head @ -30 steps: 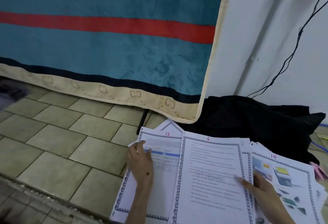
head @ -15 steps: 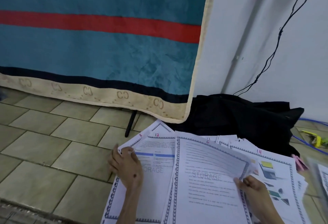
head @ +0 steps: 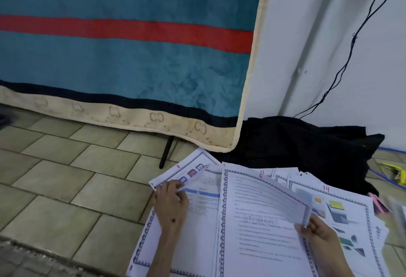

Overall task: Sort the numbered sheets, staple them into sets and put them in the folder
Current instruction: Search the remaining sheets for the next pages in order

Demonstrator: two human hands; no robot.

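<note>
A: Where are the sheets?

B: Fanned out on the tiled floor, near-right part of the view. Sheet marked 8 lies far-left in the fan, tilted, w/ small coloured pics on it. Sheet 6 sits in the middle, "STORAGE" watermark across it. Sheet 14 is to the right, w/ colour photos. An 11 in red peeks out just above the 6.

A: Left hand?

B: Left hand is on the left stack, fingers curled at the top-left corner of a sheet w/ a blue bar, thumb and fingers pinching its edge where it overlaps sheet 8.

A: Right hand?

B: Right hand grips the right edge of the top page on the middle stack; that page is bent up and curled over toward the left, so its border strip stands in front of sheet 14.

A: Folder, stapler?

B: Can't tell. There's a pink thing at the far-right edge of the sheets, too blurred to name.

A: Anything else around?

B: Teal blanket w/ a red stripe and beige hem hangs at the far side. Black cloth heaped against the white wall, just beyond the sheets. Thin black cable runs down the wall. Small yellow item far right on the floor.
</note>
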